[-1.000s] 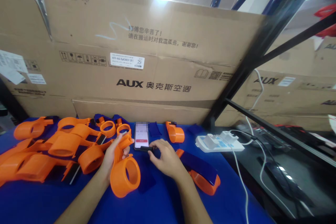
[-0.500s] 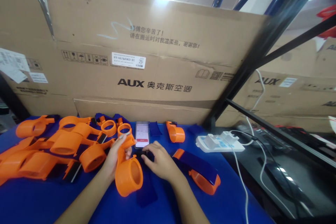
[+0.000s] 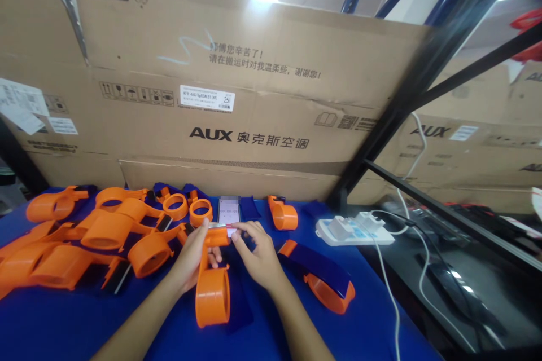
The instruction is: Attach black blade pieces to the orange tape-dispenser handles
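In the head view, the left hand is holding a bright orange plastic tool by its handle, with the fingers wrapping around it. The tool's big round ring is hanging down toward the person, above the blue tabletop. The right hand is keeping its thumb and pointing finger close together, and they are meeting the far end of the tool; I cannot tell if they are pinching something small there. Just behind, a phone with a pale screen is lying flat and showing numbers. A pile of orange plastic rings with handles is resting to the left. To the right, an orange and dark blue plastic tool is lying near the right arm, and a white plastic power strip is sitting farther away. A big brown cardboard box is standing behind everything.
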`<state>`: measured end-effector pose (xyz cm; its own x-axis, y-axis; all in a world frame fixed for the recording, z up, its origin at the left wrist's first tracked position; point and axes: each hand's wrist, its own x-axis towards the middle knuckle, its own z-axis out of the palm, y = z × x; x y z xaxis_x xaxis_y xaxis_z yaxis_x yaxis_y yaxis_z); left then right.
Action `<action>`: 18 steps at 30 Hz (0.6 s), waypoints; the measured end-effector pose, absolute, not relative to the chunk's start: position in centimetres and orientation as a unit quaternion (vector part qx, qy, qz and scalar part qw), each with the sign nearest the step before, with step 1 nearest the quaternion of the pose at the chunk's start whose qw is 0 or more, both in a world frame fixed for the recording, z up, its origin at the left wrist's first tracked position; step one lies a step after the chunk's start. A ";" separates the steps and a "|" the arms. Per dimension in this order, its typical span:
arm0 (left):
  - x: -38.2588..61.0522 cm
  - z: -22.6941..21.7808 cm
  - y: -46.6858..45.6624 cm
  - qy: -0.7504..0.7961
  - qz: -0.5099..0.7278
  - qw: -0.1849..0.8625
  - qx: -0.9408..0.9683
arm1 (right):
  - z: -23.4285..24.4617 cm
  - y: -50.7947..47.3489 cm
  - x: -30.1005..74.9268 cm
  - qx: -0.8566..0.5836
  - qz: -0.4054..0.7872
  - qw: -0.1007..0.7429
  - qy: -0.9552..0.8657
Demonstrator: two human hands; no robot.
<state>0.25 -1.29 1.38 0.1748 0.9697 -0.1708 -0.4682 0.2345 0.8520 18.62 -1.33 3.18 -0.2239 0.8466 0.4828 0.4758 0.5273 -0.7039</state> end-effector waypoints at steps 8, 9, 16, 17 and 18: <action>0.9 0.7 -1.6 0.359 0.466 0.695 0.413 | 2.8 -1.5 17.7 -0.434 0.289 0.491 -0.698; 0.9 0.7 -1.6 0.359 0.464 0.696 0.415 | 2.8 -1.5 17.8 -0.435 0.290 0.491 -0.697; 0.5 1.5 -1.5 0.364 0.467 0.693 0.411 | 3.2 -1.3 18.3 -0.446 0.311 0.501 -0.673; 0.4 1.5 -1.4 0.366 0.470 0.691 0.410 | 3.2 -1.3 18.4 -0.449 0.315 0.504 -0.668; 0.3 1.6 -1.4 0.367 0.473 0.689 0.408 | 3.2 -1.2 18.6 -0.451 0.319 0.507 -0.662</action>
<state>0.31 -1.38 1.59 0.2823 0.9518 -0.1200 -0.3519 0.2191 0.9100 18.57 -1.20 3.17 -0.0787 0.9200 0.3840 0.2727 0.3903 -0.8794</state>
